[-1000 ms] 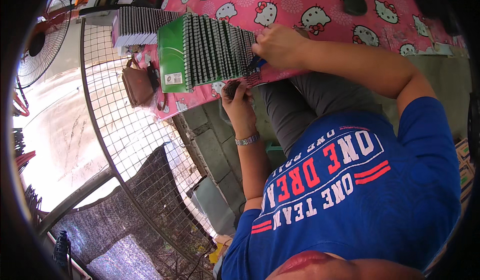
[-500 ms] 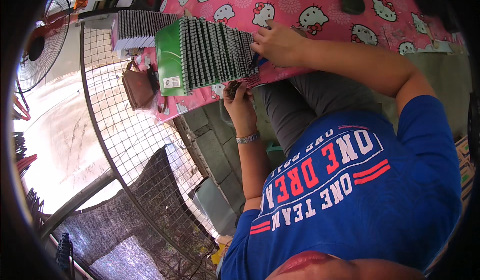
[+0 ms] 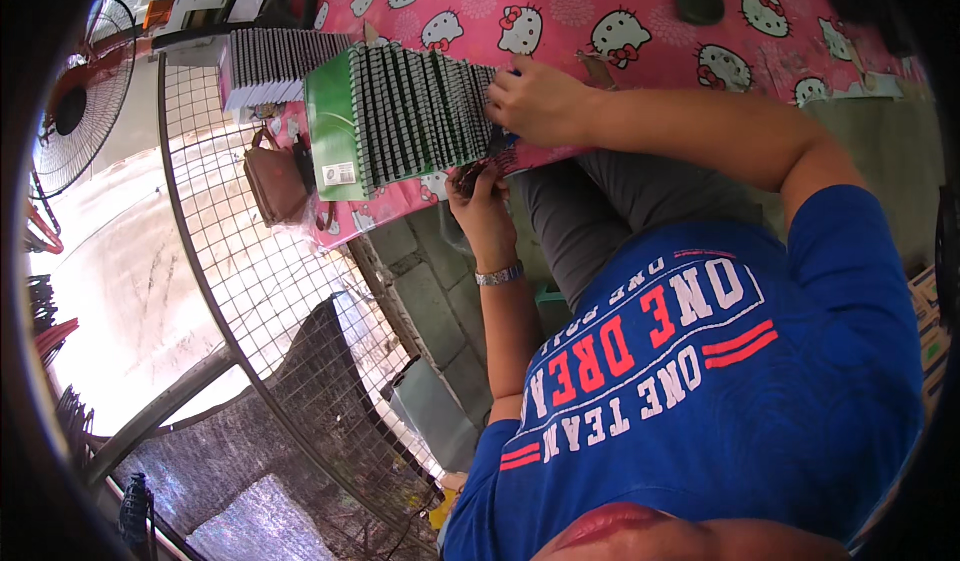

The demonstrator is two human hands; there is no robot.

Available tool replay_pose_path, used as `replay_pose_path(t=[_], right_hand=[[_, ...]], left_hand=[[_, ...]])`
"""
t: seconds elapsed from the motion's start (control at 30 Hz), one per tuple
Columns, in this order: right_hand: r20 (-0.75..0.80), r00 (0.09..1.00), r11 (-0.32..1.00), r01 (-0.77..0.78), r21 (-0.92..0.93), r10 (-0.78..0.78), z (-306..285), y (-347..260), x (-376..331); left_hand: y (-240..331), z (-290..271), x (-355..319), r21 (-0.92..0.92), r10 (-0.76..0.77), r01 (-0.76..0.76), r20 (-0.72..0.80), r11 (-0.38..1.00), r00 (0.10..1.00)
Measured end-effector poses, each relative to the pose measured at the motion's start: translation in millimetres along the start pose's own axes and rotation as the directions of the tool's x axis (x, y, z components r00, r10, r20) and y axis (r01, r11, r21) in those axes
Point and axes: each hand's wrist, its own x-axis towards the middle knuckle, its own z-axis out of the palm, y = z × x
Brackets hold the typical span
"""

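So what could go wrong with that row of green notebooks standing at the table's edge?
The row of spiral notebooks stands on edge at the rim of the pink table. If the right hand pressing its end lets go, the row may well fan out or topple. The left hand sits under the table edge, so anything sliding off could fall past it toward the wire mesh.

A row of spiral notebooks (image 3: 405,116) stands on edge on the table (image 3: 640,21), a second stack (image 3: 270,61) just beyond it at the table's corner. The right hand (image 3: 540,101) rests on the row's near end, the left hand (image 3: 480,201) below the table edge. A bag (image 3: 275,181) hangs on the wire grid (image 3: 250,291) beside the table
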Motion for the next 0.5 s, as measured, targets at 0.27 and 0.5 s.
replay_pose_path(t=[0.27,0.5], right_hand=[[0.169,0.982,0.973,-0.120,0.199,0.087,3,17,-13],[0.333,0.943,0.995,-0.053,0.079,0.023,7,5,6]], left_hand=[[-1,-6,0,-0.023,-0.034,0.034,-0.023,0.999,0.999],[-11,1,2,0.123,0.021,-0.019,-0.018,0.992,1.000]])
